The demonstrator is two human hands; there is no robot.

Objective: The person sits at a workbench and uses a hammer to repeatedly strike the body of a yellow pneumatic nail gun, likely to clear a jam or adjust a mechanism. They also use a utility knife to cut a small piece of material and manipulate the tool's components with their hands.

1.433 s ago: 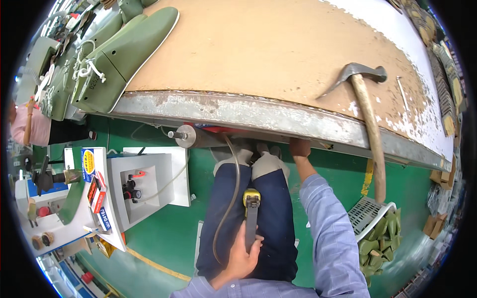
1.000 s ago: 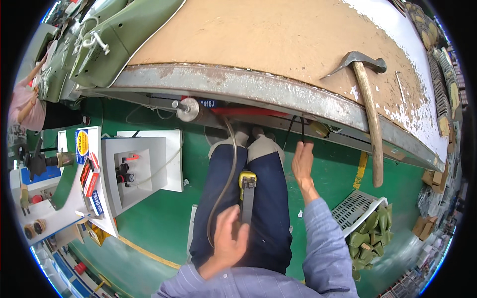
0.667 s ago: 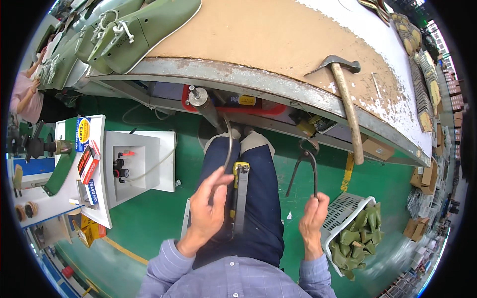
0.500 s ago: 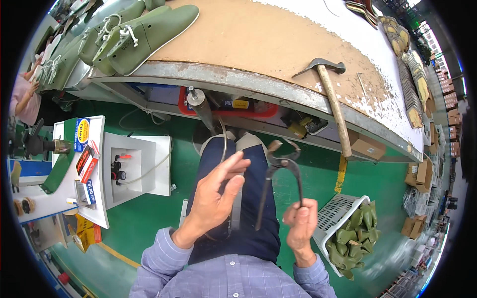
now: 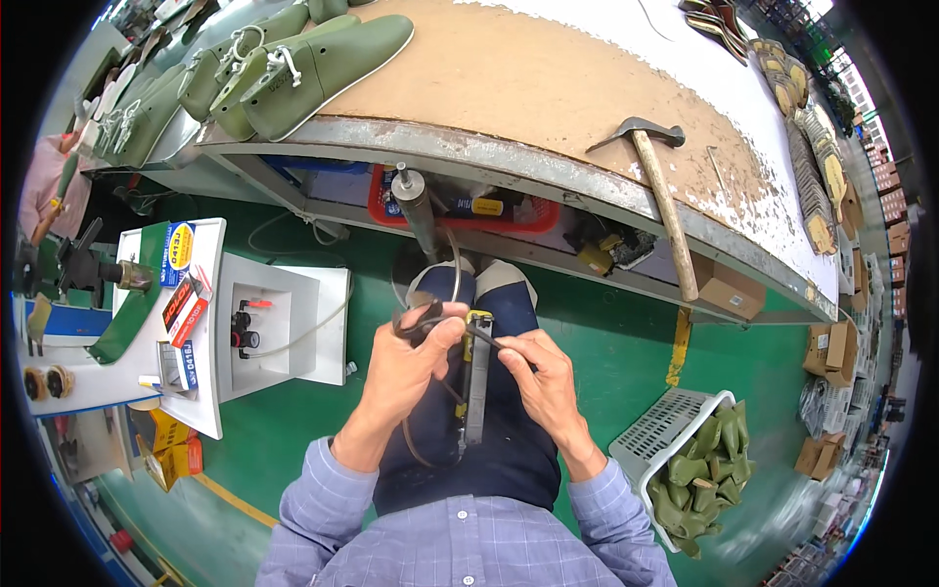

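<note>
A pair of dark metal pincers (image 5: pixel 481 336) is held between both hands above my lap. My left hand (image 5: pixel 399 377) is wrapped around the head end. My right hand (image 5: pixel 545 384) pinches a handle. The left fingers hide part of the jaws. Just beneath lies a long grey tool with yellow parts (image 5: pixel 477 382) along my thighs, with a thin hose (image 5: pixel 456 269) close by. In front of my knees rises a metal post (image 5: pixel 418 212) with a narrow tip.
A hammer (image 5: pixel 663 210) lies across the bench edge (image 5: pixel 469 149), its handle overhanging. Green shoe lasts (image 5: pixel 323 83) stand at the bench's left. A tilted basket (image 5: pixel 638 440) of green lasts is right of me; a white machine stand (image 5: pixel 279 323) is at left.
The pincers have come left and turned, from hanging in my right hand to lying between both hands. My left hand has closed on their head. The view has shifted slightly.
</note>
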